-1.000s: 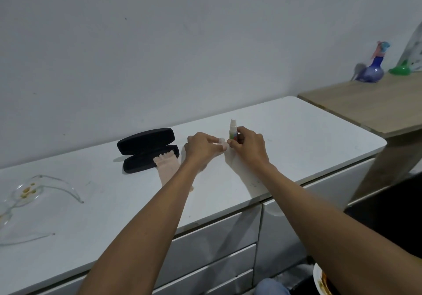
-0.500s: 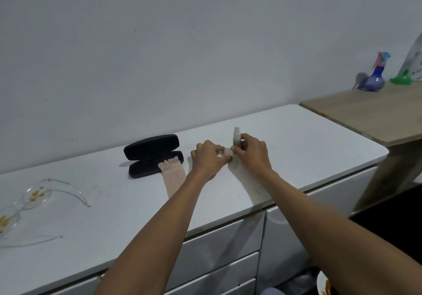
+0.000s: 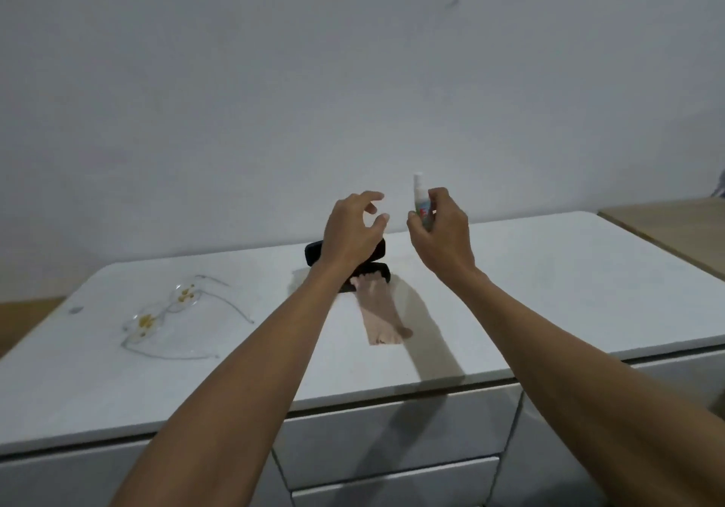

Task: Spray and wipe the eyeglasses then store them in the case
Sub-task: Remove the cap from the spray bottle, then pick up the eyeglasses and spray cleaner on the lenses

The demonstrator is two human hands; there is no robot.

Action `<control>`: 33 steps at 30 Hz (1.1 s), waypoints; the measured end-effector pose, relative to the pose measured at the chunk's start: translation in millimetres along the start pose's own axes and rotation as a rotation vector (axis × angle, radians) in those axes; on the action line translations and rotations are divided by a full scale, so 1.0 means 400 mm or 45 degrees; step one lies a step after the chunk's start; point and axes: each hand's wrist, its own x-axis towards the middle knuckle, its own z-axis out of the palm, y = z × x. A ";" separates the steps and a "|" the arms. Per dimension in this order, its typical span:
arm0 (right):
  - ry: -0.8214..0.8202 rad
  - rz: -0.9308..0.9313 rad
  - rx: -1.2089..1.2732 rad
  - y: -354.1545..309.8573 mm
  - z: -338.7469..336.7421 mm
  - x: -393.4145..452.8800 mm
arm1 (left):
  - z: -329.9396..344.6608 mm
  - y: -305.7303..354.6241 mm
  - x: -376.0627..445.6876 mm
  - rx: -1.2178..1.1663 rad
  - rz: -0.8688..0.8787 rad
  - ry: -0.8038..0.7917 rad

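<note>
My right hand [image 3: 441, 231] holds a small spray bottle [image 3: 421, 200] upright above the white cabinet top [image 3: 549, 290]. My left hand [image 3: 353, 228] hovers just left of it, fingers apart and curled, holding nothing I can see. Behind and below my left hand lies an open black glasses case [image 3: 376, 267], partly hidden by the wrist. A beige cloth [image 3: 378, 314] lies flat in front of the case. Clear-framed eyeglasses [image 3: 164, 314] with yellow smudges on the lenses rest on the cabinet top at the left, arms unfolded.
The white cabinet has drawers [image 3: 392, 432] below its front edge. A wooden table [image 3: 674, 228] adjoins it at the right. A plain wall [image 3: 353, 74] rises directly behind.
Both hands have risen from the cabinet top; my right hand lifted the spray bottle. My left hand came away from the bottle and opened. The view swung left, bringing the eyeglasses further in.
</note>
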 end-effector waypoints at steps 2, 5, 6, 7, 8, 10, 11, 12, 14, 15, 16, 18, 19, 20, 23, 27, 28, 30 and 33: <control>-0.058 -0.038 0.089 -0.064 0.059 -0.007 | -0.083 -0.035 -0.008 0.066 -0.017 0.044; -0.121 -0.137 0.170 -0.151 0.148 -0.035 | -0.214 -0.100 -0.042 0.173 -0.064 0.105; -0.135 -0.169 0.181 -0.175 0.176 -0.047 | -0.258 -0.122 -0.059 0.211 -0.082 0.121; -0.154 -0.200 0.183 -0.197 0.202 -0.059 | -0.302 -0.147 -0.079 0.250 -0.109 0.134; -0.183 -0.226 0.185 -0.218 0.226 -0.072 | -0.344 -0.172 -0.100 0.290 -0.138 0.144; -0.264 -0.256 0.202 -0.254 0.267 -0.100 | -0.427 -0.219 -0.150 0.370 -0.204 0.160; -0.305 -0.261 0.215 -0.269 0.286 -0.115 | -0.465 -0.240 -0.177 0.410 -0.236 0.172; -0.341 -0.264 0.225 -0.281 0.304 -0.130 | -0.500 -0.257 -0.204 0.454 -0.263 0.180; -0.402 -0.280 0.238 -0.299 0.338 -0.157 | -0.560 -0.281 -0.260 0.576 -0.310 0.159; -0.425 -0.289 0.241 -0.306 0.354 -0.169 | -0.583 -0.292 -0.287 0.639 -0.337 0.129; -0.446 -0.294 0.245 -0.312 0.367 -0.181 | -0.603 -0.299 -0.313 0.686 -0.370 0.096; -0.485 -0.287 0.251 -0.322 0.388 -0.202 | -0.637 -0.314 -0.362 0.736 -0.439 0.042; -0.503 -0.281 0.256 -0.325 0.397 -0.212 | -0.649 -0.322 -0.384 0.754 -0.463 0.015; -0.518 -0.278 0.260 -0.328 0.404 -0.221 | -0.657 -0.332 -0.404 0.782 -0.477 -0.016; -0.554 -0.271 0.261 -0.336 0.413 -0.238 | -0.660 -0.373 -0.454 0.859 -0.471 -0.092; -0.582 -0.266 0.247 -0.335 0.410 -0.236 | -0.638 -0.406 -0.479 0.847 -0.421 -0.006; -0.584 -0.267 0.239 -0.333 0.408 -0.234 | -0.632 -0.408 -0.477 0.844 -0.409 0.039; -0.585 -0.256 0.228 -0.325 0.402 -0.227 | -0.617 -0.405 -0.471 0.835 -0.379 0.141; -0.562 -0.245 0.217 -0.310 0.389 -0.216 | -0.602 -0.407 -0.453 0.810 -0.357 0.275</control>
